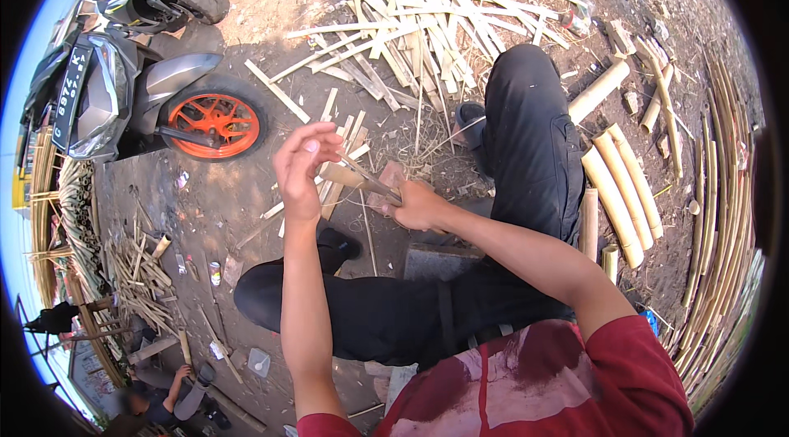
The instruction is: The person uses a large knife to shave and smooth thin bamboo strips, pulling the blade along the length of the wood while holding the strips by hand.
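Note:
In front of my bent legs, my left hand (302, 170) is raised with curled fingers, its palm against a short, split bamboo piece (343, 176). The grip is partly hidden behind the fingers. My right hand (421, 207) is closed round the handle of a knife, whose narrow dark blade (371, 181) slants up and left, lying along the bamboo toward the left fingertips. Beneath the hands, a reddish block (391, 176) rests on the ground among thin shavings. More split bamboo pieces (333, 194) lie just behind the left hand.
A big heap of bamboo strips (419, 34) covers the ground ahead. Thick bamboo lengths (615, 194) and long poles (719, 190) lie to the right. Motorcycles, one with an orange wheel (215, 126), stand at left. Another person (168, 400) sits at lower left near more bamboo.

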### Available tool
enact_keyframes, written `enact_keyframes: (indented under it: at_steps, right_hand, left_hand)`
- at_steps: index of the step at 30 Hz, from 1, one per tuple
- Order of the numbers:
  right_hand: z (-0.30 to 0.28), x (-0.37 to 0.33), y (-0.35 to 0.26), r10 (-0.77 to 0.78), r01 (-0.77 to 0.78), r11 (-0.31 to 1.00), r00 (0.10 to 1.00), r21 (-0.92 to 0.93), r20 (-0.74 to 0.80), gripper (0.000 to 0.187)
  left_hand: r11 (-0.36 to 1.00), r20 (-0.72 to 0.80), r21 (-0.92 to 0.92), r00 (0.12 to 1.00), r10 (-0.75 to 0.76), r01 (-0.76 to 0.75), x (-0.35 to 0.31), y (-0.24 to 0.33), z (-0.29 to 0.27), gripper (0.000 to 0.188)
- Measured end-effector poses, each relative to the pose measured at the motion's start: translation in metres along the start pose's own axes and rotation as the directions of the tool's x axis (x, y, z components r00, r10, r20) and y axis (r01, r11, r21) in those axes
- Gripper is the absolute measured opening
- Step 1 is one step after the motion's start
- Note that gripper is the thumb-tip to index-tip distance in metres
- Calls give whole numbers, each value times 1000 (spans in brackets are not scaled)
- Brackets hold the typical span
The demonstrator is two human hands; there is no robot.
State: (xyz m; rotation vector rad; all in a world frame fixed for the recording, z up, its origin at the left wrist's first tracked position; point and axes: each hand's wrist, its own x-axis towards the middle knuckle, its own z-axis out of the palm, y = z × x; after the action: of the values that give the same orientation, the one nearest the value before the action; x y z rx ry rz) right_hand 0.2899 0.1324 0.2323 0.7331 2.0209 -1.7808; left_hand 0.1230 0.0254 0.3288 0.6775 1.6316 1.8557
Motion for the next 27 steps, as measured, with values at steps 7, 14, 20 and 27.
enact_keyframes:
  at_steps: [7, 14, 20, 27]
  right_hand:
    - [2, 18, 7, 39, -35, 996, 998, 79, -45, 30]
    - [5, 21, 3, 9, -11, 1000, 989, 16, 151, 33]
    - [16, 35, 28, 75, -145, 943, 969, 298, 234, 32]
    - [29, 31, 17, -17, -11, 972, 993, -234, -118, 35]
  left_hand:
    - [934, -81, 240, 954, 290, -263, -9, -40, 3, 78]
    - [992, 37, -37, 992, 118, -117, -8, -53, -7, 27]
    - [999, -19, -39, 1000, -4, 3, -8, -69, -8, 25]
    - [997, -70, 45, 996, 60, -57, -6, -65, -8, 41]
